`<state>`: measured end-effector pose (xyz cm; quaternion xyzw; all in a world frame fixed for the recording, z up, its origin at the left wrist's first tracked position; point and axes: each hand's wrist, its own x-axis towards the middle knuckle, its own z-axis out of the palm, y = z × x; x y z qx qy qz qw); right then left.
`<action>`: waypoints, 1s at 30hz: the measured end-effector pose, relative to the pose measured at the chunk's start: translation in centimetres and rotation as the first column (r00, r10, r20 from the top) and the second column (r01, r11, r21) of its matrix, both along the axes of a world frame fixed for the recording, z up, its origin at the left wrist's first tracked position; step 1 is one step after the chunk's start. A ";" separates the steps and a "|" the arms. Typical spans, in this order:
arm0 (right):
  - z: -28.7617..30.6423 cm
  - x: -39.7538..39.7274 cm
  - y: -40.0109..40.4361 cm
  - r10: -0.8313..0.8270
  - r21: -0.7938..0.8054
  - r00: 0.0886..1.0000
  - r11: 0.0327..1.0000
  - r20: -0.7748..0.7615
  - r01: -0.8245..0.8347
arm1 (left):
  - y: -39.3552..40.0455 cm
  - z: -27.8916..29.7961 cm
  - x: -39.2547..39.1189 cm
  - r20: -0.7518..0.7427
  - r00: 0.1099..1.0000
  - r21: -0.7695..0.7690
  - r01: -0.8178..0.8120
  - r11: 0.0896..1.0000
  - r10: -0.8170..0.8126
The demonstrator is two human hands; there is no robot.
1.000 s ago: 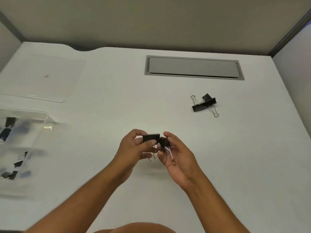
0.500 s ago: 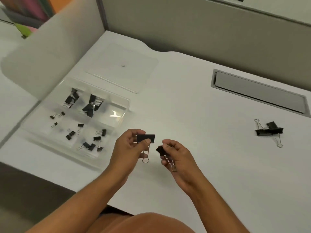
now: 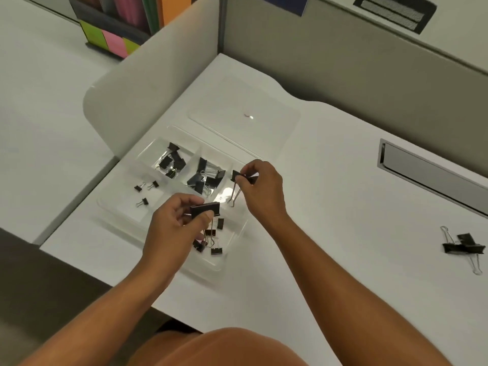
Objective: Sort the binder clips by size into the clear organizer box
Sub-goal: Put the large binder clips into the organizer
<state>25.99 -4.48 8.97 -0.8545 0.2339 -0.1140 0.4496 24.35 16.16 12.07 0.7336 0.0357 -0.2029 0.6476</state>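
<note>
The clear organizer box (image 3: 120, 207) lies on the white desk at the left, its compartments holding several black binder clips of different sizes. My left hand (image 3: 173, 228) hovers over the box's near side, pinching a large black binder clip (image 3: 205, 208). My right hand (image 3: 261, 191) is over the box's right compartment and grips another large black clip (image 3: 236, 176), its wire handles hanging down. Two more large clips (image 3: 463, 247) lie clipped together on the desk at the far right.
The box's clear lid (image 3: 245, 112) lies flat just behind it. A grey cable hatch (image 3: 433, 175) is set in the desk at the right. Partition walls (image 3: 148, 83) close the desk at left and back. Colourful folders (image 3: 116, 25) stand beyond the partition.
The view swung left, bringing the organizer box to the middle. Both hands moved from the open desk to above the box, and have drawn apart, each keeping its clip.
</note>
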 end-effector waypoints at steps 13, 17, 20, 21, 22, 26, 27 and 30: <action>-1.3 -1.7 0.6 -0.021 -0.271 1.000 0.962 -0.007 0.018 | -0.5 -1.3 2.9 0.120 0.989 0.117 0.074 0.990 -0.088; 0.4 -4.6 0.4 -0.186 -0.093 0.981 0.977 0.055 0.190 | -3.0 -1.2 5.2 0.369 0.892 0.238 0.181 0.954 -0.261; 0.5 -6.9 0.7 -0.256 -0.023 0.966 0.966 0.039 0.257 | -6.0 -2.2 7.5 0.428 0.767 0.448 0.279 0.849 -0.478; 0.4 -7.6 0.8 -0.274 -0.011 0.961 0.961 0.034 0.275 | -7.0 -2.5 8.1 0.407 0.732 0.524 0.302 0.796 -0.546; 0.2 -8.3 1.0 -0.289 0.000 0.957 0.957 0.029 0.290 | -7.9 -2.9 8.6 0.382 0.696 0.595 0.318 0.738 -0.608; -0.2 -10.8 1.2 -0.336 0.028 0.941 0.942 0.024 0.336 | -10.4 -3.5 9.3 0.328 0.513 0.772 0.338 0.538 -0.793; -0.3 -11.3 1.2 -0.350 0.033 0.936 0.937 0.026 0.349 | -10.6 -3.7 9.4 0.322 0.471 0.801 0.327 0.501 -0.822; -0.6 -12.4 1.1 -0.380 0.050 0.925 0.924 0.019 0.379 | -10.6 -4.5 9.8 0.316 0.374 0.873 0.244 0.422 -0.872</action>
